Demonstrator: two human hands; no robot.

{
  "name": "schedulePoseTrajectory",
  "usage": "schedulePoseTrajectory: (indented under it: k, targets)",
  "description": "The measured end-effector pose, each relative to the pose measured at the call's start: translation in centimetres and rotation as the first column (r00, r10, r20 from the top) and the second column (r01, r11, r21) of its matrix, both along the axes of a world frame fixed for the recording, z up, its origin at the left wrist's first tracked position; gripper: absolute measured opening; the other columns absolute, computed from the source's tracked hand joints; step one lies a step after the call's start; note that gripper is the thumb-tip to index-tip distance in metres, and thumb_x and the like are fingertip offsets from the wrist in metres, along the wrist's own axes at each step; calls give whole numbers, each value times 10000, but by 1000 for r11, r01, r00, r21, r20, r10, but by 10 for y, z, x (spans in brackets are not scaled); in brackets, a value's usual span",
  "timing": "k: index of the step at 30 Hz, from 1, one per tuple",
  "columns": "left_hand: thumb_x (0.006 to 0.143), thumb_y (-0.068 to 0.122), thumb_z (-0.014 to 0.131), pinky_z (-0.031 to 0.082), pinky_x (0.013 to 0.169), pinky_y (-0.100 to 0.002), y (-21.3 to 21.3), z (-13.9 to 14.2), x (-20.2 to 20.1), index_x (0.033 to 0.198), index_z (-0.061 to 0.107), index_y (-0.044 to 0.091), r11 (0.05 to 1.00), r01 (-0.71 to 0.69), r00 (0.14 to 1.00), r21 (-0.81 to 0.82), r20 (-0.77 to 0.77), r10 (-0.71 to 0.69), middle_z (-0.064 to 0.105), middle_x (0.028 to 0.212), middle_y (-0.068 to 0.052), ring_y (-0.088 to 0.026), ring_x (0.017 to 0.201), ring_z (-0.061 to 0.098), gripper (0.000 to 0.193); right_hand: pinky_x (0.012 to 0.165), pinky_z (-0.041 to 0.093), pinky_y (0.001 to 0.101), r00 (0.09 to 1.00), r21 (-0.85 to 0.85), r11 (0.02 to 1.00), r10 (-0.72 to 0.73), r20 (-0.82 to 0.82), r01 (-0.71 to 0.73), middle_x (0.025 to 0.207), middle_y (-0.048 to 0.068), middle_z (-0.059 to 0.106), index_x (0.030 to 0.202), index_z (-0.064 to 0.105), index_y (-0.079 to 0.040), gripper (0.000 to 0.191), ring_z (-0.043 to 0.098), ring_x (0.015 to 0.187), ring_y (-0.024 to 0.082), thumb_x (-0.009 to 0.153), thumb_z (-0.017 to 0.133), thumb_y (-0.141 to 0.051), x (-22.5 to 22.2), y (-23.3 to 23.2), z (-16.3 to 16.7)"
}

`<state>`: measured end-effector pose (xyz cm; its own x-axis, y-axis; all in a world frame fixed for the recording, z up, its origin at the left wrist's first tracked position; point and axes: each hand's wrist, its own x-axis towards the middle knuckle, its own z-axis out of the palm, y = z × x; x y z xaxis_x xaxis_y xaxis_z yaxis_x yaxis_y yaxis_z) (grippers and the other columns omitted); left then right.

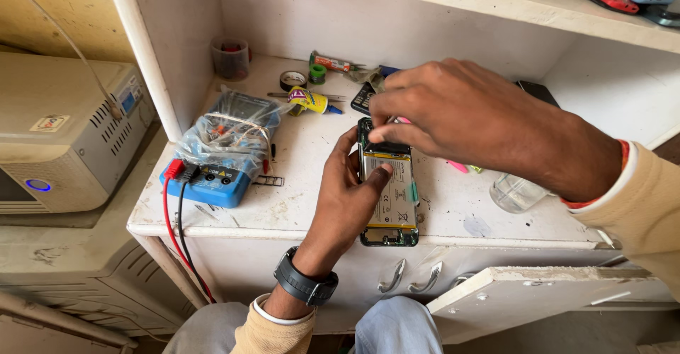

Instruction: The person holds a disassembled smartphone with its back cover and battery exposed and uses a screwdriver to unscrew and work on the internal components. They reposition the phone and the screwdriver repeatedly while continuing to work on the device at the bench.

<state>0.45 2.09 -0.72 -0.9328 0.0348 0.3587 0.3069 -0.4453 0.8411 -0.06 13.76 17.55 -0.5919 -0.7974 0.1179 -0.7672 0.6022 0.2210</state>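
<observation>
An opened phone (388, 205) lies back-up on the white worktop (297, 205), its battery and green circuit board exposed. My left hand (347, 198) grips its left edge, thumb resting on the battery. My right hand (453, 116) hovers over the phone's top end, fingertips pinched on a thin tool with a pink handle (457, 165) that touches the upper part of the phone. A black watch sits on my left wrist (306, 283).
A blue multimeter (212, 173) wrapped in plastic, with red and black leads, lies left of the phone. Tape rolls, a glue tube (312, 100) and small tools sit behind. A clear glass (516, 192) stands at the right. Several phones rest on the upper shelf. A grey box (64, 134) stands at far left.
</observation>
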Motion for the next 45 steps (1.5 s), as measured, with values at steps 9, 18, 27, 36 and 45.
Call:
schedulePoseTrajectory:
  k: [9, 18, 27, 36, 45]
  targets:
    - [944, -29, 590, 566, 927, -301, 0, -2, -1, 1530, 307, -45, 1000, -2, 1000, 22, -21, 2, 676, 1223, -127, -148, 1100, 671, 651, 667, 529, 485, 982, -56, 980, 190, -9, -190, 858, 124, 721, 933, 739, -49, 230, 695, 763, 352, 806, 723, -240, -2, -1, 2]
    - [933, -26, 591, 580, 891, -311, 0, -1, 0, 1524, 318, -19, 1000, -6, 1000, 3, 7, 6, 693, 1178, -141, -160, 1049, 688, 651, 698, 545, 472, 995, -2, 999, 54, -78, -54, 891, 139, 722, 993, 741, -50, 472, 697, 791, 362, 880, 758, -507, -1, 2, 3]
    - [931, -33, 588, 575, 905, -316, -2, 1, 2, 1507, 362, -15, 1000, 7, 1000, 13, 3, -7, 685, 1203, -148, -163, 1071, 683, 619, 715, 544, 490, 990, 170, 975, -138, -43, 143, 771, 122, 717, 998, 722, -116, 406, 698, 784, 354, 909, 641, -504, 1, -2, 4]
    - [925, -24, 593, 567, 915, -308, -1, 4, 4, 1507, 352, -6, 1000, 0, 1000, -9, 6, 0, 683, 1222, -135, -160, 1094, 677, 630, 598, 512, 508, 984, 15, 984, 177, -9, -177, 826, 110, 733, 1027, 688, -86, 258, 694, 762, 369, 860, 687, -283, 3, 12, 12]
    - [920, -30, 603, 570, 891, -301, 1, 4, 3, 1498, 364, -12, 999, -17, 1000, -41, 7, 17, 695, 1179, -120, -147, 1059, 679, 626, 643, 540, 503, 994, 134, 990, 44, -96, -31, 782, 111, 710, 886, 666, -71, 363, 688, 758, 361, 940, 649, -429, 5, 7, 4]
